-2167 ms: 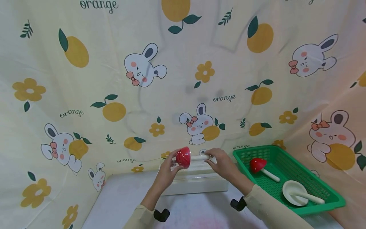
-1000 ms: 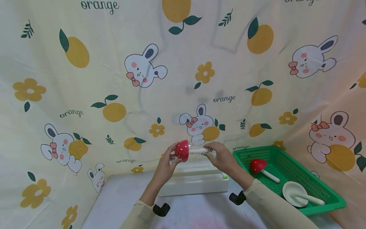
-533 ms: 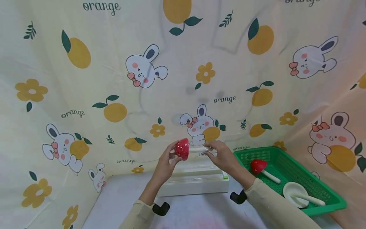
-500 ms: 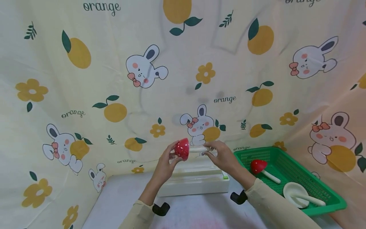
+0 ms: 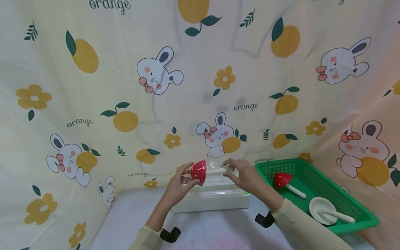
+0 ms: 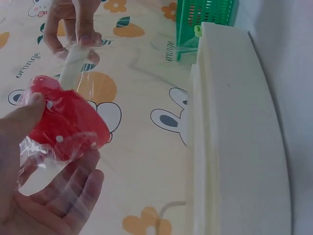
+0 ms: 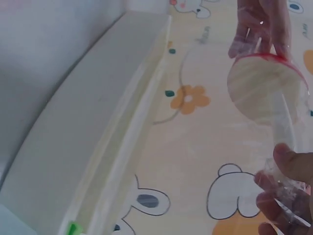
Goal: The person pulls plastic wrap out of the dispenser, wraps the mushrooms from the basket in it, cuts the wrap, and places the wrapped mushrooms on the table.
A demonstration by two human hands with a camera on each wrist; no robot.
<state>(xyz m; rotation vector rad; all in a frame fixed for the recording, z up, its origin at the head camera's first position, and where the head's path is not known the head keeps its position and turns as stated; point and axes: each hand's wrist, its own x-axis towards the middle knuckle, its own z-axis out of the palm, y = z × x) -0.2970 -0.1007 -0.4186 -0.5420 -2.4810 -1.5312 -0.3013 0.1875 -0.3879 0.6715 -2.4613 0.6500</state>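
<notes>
Head view: both hands hold a toy mushroom (image 5: pixel 200 172) in clear plastic wrap level, just above the white wrap dispenser box (image 5: pixel 212 201). The left hand (image 5: pixel 184 180) has thumb and fingers curled round the red cap; the right hand (image 5: pixel 242 173) pinches the white stem's far end. To the right of the box a green basket (image 5: pixel 359 211) holds a second red mushroom (image 5: pixel 282 180) and a white one (image 5: pixel 322 210).

Left wrist view: the left hand's fingers (image 6: pixel 73 186) cradle the film-covered cap (image 6: pixel 66 120), with the box (image 6: pixel 234 147) to its right.

Right wrist view: the right hand's fingertips (image 7: pixel 288 164) clamp film against the stem.

The wrapping step looks to be in hand; next the loose film wants smoothing round the stem. Compared with a second ago, the mushroom sits lower, closer to the box.
</notes>
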